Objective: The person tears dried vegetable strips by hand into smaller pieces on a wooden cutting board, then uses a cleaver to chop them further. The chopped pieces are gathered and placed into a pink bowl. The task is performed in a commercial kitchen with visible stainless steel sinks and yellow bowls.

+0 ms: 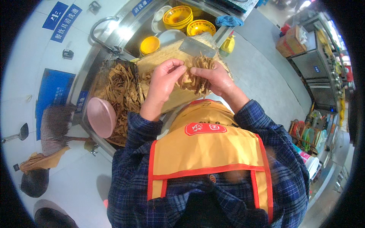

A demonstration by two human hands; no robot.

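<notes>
My right hand [218,78] grips a bundle of brown, leafy dried strips [201,82] above a wooden cutting board [168,99]. Close on its left, my left hand [166,81] has thumb and forefinger pinched together at the bundle's edge; whether a piece is between them cannot be told. Beyond the hands a cleaver [197,48] lies flat on the board, its broad metal blade showing. More brown strips [122,85] fill a dark mesh basket to the left, with some loose ones on the board by my left wrist. A pink bowl [102,117] rests at the basket's near left side.
Behind the board, a steel sink holds stacked yellow bowls [177,17] and plates under a curved faucet [99,28]. A blue cloth [229,20] lies on the sink's rim, beside a yellow bottle [228,45]. Cardboard boxes [290,42] stand on a steel unit far right.
</notes>
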